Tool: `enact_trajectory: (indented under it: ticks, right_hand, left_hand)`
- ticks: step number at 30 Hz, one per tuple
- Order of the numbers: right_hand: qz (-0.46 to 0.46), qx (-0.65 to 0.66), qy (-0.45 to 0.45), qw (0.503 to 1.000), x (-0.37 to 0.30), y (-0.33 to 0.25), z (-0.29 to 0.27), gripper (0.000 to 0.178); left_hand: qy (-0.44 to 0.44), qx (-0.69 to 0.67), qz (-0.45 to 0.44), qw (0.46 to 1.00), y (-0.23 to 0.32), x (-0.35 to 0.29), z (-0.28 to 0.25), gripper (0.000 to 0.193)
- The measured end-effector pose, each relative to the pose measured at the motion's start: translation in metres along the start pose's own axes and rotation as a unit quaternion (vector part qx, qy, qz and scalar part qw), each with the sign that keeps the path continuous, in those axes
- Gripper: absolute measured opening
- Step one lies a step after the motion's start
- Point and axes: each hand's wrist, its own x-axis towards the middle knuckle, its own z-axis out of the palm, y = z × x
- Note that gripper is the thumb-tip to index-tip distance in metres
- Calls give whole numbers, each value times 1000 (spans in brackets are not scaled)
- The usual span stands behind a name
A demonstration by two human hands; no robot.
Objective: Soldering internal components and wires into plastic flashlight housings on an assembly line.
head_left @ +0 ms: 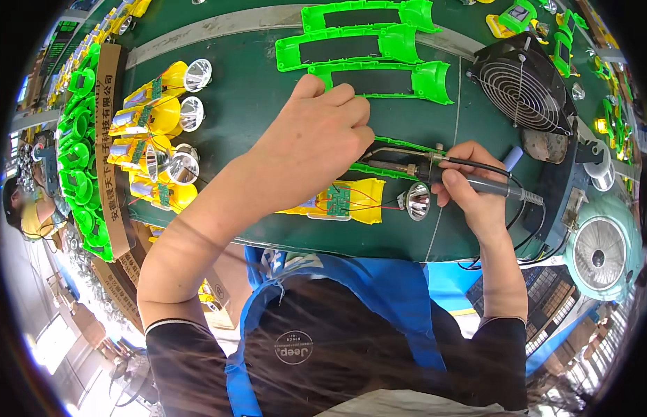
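My right hand grips a soldering iron with a thin metal guide and a black cable along it. Its tip points left toward my left hand, whose fingers are curled down over a green plastic shell; what they pinch is hidden. Just below lies a yellow housing half with a green circuit board and red wires. A shiny reflector cup sits at its right end, below the iron. Beyond my left hand, several green shells with dark inset panels lie side by side.
Several yellow housings with reflectors stand in a column at left, beside a cardboard strip and stacked green parts. A black fan and a solder spool are at right. A turquoise fan stands beyond the table edge.
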Motion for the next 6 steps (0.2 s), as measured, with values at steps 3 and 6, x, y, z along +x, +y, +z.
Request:
enact_trajectory:
  ticks: [3,6]
  right_hand:
    - [3,-2,9,1000,0,-1,1,14]
    - [9,-15,7,1000,1,-3,2,16]
  left_hand:
    - [4,-6,3,1000,0,1,0,9]
    - [1,-11,-4,1000,0,-1,1,8]
